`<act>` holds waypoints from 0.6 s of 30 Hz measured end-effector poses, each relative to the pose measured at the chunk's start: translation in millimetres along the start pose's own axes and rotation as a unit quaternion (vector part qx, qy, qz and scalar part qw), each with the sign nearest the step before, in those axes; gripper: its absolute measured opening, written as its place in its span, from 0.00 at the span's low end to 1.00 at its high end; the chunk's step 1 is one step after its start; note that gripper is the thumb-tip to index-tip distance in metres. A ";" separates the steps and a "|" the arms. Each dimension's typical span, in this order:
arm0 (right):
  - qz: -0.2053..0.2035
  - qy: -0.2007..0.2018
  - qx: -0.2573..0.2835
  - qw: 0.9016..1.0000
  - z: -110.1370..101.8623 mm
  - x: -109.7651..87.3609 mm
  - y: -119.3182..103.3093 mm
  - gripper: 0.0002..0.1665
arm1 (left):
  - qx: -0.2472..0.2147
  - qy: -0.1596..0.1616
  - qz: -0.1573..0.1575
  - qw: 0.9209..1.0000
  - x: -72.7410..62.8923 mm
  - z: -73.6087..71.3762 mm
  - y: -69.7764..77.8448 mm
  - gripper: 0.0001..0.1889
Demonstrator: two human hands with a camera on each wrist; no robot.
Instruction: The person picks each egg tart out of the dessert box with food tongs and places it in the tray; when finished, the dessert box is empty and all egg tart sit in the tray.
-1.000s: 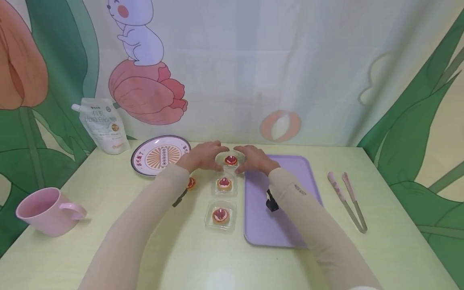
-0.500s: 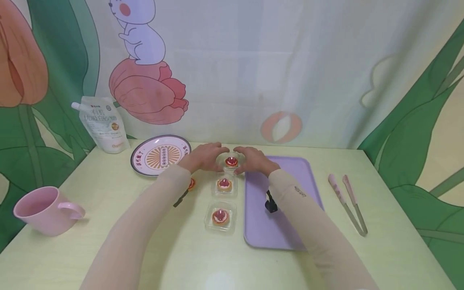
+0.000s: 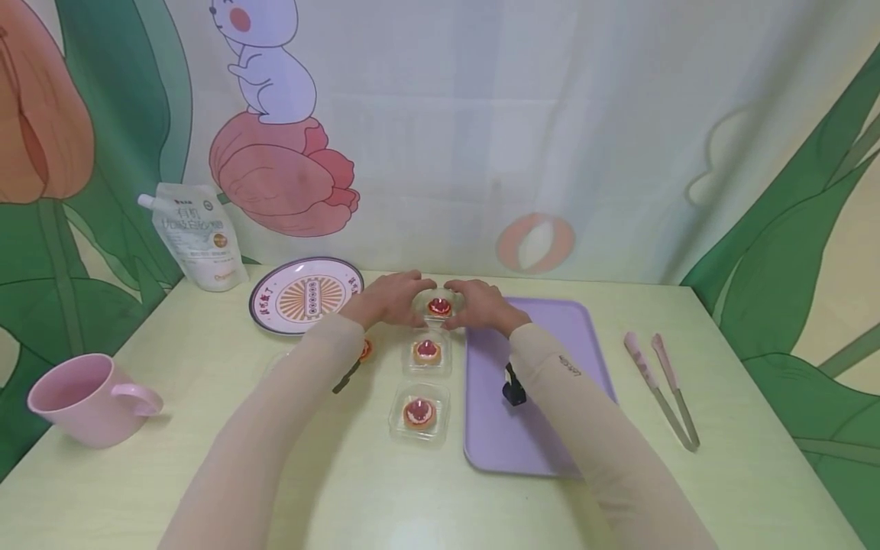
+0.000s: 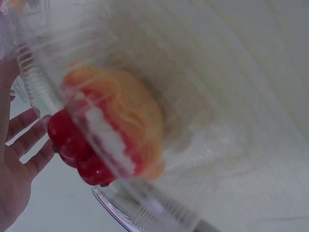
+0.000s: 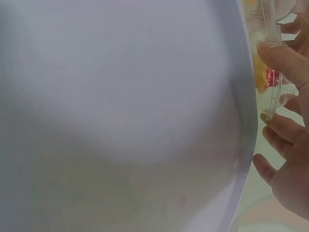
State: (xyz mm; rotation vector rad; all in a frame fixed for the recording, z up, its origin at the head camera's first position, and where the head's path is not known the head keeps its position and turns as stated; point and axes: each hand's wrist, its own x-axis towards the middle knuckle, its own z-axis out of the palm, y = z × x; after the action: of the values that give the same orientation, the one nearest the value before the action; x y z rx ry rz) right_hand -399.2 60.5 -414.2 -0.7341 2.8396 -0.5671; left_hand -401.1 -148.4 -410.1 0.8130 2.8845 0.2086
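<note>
At the back of the table a small clear plastic box (image 3: 429, 294) holds a tart (image 3: 440, 308) topped with red fruit. My left hand (image 3: 399, 298) curves round its left side, fingers behind and thumb in front. From the right, my right hand (image 3: 481, 302) grips the same box, its thumb (image 5: 282, 60) on the rim. Two more clear boxes stand in front, with a middle tart (image 3: 427, 352) and a front tart (image 3: 418, 413). Another tart (image 3: 367, 349) is partly hidden by my left forearm. A boxed tart (image 4: 116, 125) looms close in the left wrist view.
A purple tray (image 3: 491, 428) lies right of the boxes, under my right forearm. Pink-handled tongs (image 3: 677, 405) lie farther right. To the left are an oval plate (image 3: 266, 309), a pink mug (image 3: 72, 386) and a white pouch (image 3: 199, 244). A curtain (image 3: 440, 153) hangs behind.
Both hands stay at the rear box, almost still. The whole scene shifts slightly in the head view. No box or tart has visibly changed place on the table.
</note>
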 end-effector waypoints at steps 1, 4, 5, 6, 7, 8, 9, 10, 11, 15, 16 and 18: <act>0.000 -0.002 0.002 1.000 -0.3 0.1 0.0 0.50 | 0.002 0.000 0.001 1.000 0.4 0.1 0.1 0.39; -0.003 -0.005 0.007 1.000 -0.5 0.5 0.5 0.50 | 0.010 0.003 0.003 1.000 0.6 -0.5 1.1 0.39; -0.004 -0.006 0.008 1.000 -0.4 0.7 0.7 0.50 | 0.013 0.004 0.004 1.000 0.7 -0.6 1.4 0.39; -0.006 -0.006 0.008 1.000 0.0 1.0 0.9 0.49 | 0.015 0.006 0.004 1.000 0.7 -0.6 1.7 0.39; -0.007 -0.005 0.007 1.000 0.3 1.2 1.3 0.49 | 0.018 0.007 0.004 1.000 0.6 -0.5 2.0 0.39; -0.009 -0.006 0.008 1.000 0.4 1.3 1.6 0.49 | 0.021 0.009 0.005 1.000 0.6 -0.3 2.1 0.39; -0.010 -0.006 0.007 1.000 0.5 1.3 1.8 0.49 | 0.023 0.010 0.006 1.000 0.4 0.0 2.2 0.39; -0.012 -0.005 0.007 1.000 0.3 1.1 1.7 0.49 | 0.027 0.012 0.008 1.000 0.6 0.5 2.2 0.39; -0.013 -0.005 0.008 1.000 0.3 0.8 1.8 0.49 | 0.030 0.014 0.009 0.999 0.8 1.0 2.0 0.39; -0.018 -0.001 0.012 1.000 -1.3 -1.2 1.0 0.48 | 0.040 0.027 0.014 0.999 0.2 2.0 2.5 0.38; -0.020 -0.001 0.013 1.000 -1.5 -1.7 0.9 0.47 | 0.041 0.028 0.015 0.999 0.2 2.3 2.8 0.38; -0.021 -0.003 0.013 1.000 -1.9 -2.5 1.0 0.47 | 0.043 0.028 0.014 0.999 0.2 2.6 3.6 0.38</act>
State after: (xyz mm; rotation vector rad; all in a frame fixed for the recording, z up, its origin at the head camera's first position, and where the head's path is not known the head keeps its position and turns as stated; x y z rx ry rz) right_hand -397.9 63.2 -412.7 -0.7923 2.8117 -0.6043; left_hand -399.0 -145.0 -412.1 0.8758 2.9542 0.1111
